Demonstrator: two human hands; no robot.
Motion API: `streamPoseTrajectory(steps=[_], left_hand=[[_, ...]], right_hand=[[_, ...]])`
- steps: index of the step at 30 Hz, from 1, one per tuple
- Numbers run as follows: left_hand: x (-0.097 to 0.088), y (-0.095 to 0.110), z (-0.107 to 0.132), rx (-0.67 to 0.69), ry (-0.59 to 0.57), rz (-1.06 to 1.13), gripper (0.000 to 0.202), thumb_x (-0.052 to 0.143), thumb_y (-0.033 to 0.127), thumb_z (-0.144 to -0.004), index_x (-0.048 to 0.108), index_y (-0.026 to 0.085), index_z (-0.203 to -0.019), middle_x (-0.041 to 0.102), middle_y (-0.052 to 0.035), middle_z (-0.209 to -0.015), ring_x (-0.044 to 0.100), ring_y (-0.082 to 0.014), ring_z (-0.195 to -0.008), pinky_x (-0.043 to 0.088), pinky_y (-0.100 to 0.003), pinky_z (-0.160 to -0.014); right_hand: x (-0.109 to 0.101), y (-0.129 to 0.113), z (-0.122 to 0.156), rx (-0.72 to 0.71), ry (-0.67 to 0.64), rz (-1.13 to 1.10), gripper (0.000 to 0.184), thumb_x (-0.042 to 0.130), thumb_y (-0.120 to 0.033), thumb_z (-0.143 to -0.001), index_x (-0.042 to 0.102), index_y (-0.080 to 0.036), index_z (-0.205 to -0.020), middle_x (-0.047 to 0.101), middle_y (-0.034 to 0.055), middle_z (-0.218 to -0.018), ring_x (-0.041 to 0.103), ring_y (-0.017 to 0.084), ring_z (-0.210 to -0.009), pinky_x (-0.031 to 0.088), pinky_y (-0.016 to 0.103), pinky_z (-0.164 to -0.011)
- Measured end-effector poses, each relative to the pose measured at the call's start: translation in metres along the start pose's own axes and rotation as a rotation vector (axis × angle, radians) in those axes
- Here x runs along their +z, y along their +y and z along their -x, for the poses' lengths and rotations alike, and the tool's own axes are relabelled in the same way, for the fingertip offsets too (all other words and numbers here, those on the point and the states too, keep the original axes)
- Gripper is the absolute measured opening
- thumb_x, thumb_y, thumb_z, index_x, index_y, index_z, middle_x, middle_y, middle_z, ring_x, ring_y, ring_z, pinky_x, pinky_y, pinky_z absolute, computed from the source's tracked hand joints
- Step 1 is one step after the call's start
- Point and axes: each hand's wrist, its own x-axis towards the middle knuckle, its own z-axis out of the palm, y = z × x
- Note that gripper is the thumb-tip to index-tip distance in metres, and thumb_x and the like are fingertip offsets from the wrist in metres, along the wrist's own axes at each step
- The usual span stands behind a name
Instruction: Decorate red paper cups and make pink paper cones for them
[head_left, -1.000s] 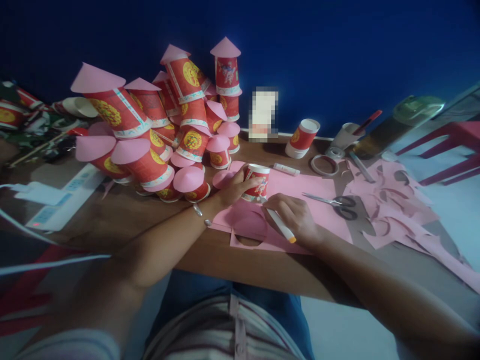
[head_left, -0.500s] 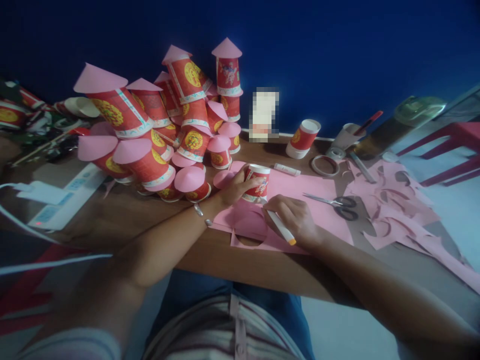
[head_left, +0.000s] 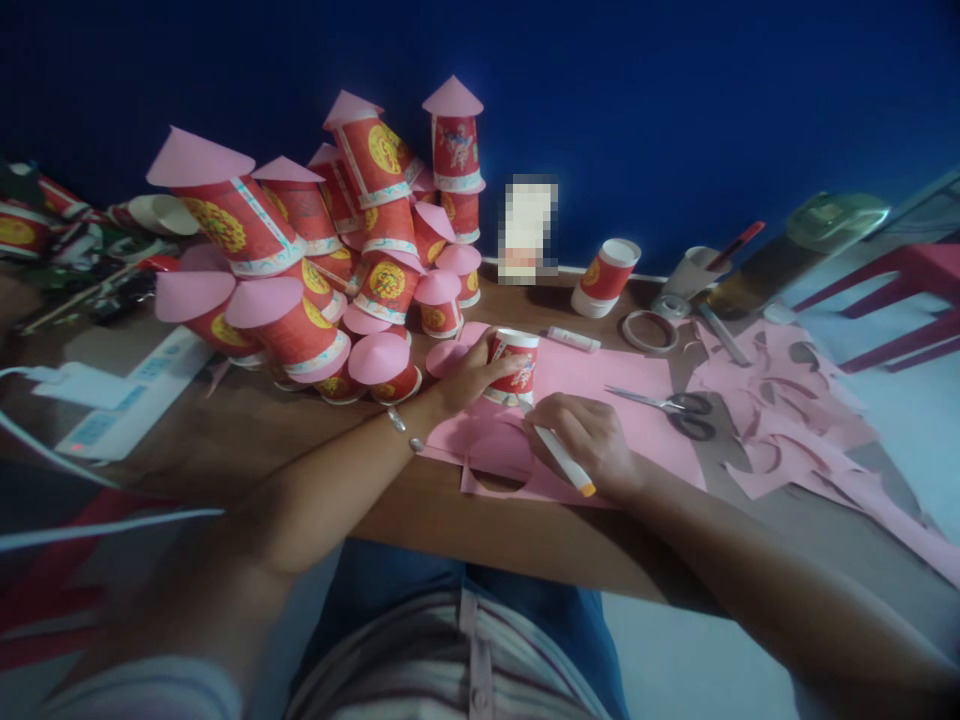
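Observation:
My left hand (head_left: 471, 372) is wrapped round a red paper cup (head_left: 514, 364) that stands rim down on a pink paper sheet (head_left: 600, 385) on the wooden table (head_left: 247, 430). Just right of it, my right hand (head_left: 589, 440) pinches a white pen with an orange end (head_left: 561, 455), its tip against the base of the cup. A round hole is cut in the pink sheet in front of the cup.
A heap of red cups with pink cone tops (head_left: 330, 250) fills the table's left back. Scissors (head_left: 671, 405), a tape roll (head_left: 649, 330), a glue stick (head_left: 572, 339), another cup (head_left: 606, 275) and pink offcuts (head_left: 795, 410) lie to the right. A white power strip (head_left: 127, 395) sits left.
My right hand with the pen has shifted very slightly around the cup's base. The left hand and the cup have stayed in place.

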Motion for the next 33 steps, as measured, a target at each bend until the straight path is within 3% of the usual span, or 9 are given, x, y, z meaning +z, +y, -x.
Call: streamPoseTrajectory(steps=[13,19,24,33], left_hand=[[-0.0023,-0.0038,-0.0018,0.036,0.041,0.012,0.053,0.077,0.041,-0.078,0.054,0.023,-0.121,0.066,-0.0027,-0.107,0.064,-0.0181,-0.097,0.051,-0.034,-0.088],[-0.0013,-0.0004,-0.0009,0.025,0.006,0.060,0.053,0.073,0.042,-0.079,0.054,0.019,-0.123,0.067,-0.0039,-0.106,0.065,-0.0199,-0.097,0.052,-0.036,-0.088],[0.0004,0.0021,0.0015,0.004,-0.007,0.008,0.055,0.072,0.042,-0.080,0.051,0.022,-0.127,0.065,-0.0062,-0.118,0.064,-0.0221,-0.105,0.051,-0.035,-0.088],[0.0043,0.0054,0.0023,0.027,-0.002,-0.058,0.048,0.075,0.043,-0.080,0.053,0.021,-0.117,0.064,-0.0025,-0.102,0.063,-0.0186,-0.095,0.050,-0.033,-0.085]], right_hand=[[-0.0018,-0.0026,-0.0004,-0.041,-0.024,-0.034,0.012,0.058,-0.008,-0.093,0.059,-0.017,-0.100,0.067,0.0022,-0.077,0.062,0.014,-0.065,0.047,0.026,-0.060],[-0.0026,-0.0006,-0.0004,-0.038,0.001,-0.023,0.011,0.062,-0.009,-0.093,0.060,-0.016,-0.100,0.069,0.0032,-0.077,0.064,0.015,-0.067,0.049,0.026,-0.061],[-0.0026,0.0026,0.0005,-0.049,0.007,-0.027,0.013,0.061,-0.010,-0.094,0.060,-0.017,-0.104,0.070,0.0039,-0.079,0.068,0.016,-0.070,0.051,0.027,-0.063],[-0.0004,0.0034,0.0020,-0.016,-0.013,-0.003,0.010,0.059,-0.010,-0.095,0.059,-0.018,-0.101,0.068,0.0032,-0.078,0.066,0.015,-0.068,0.049,0.026,-0.062]])
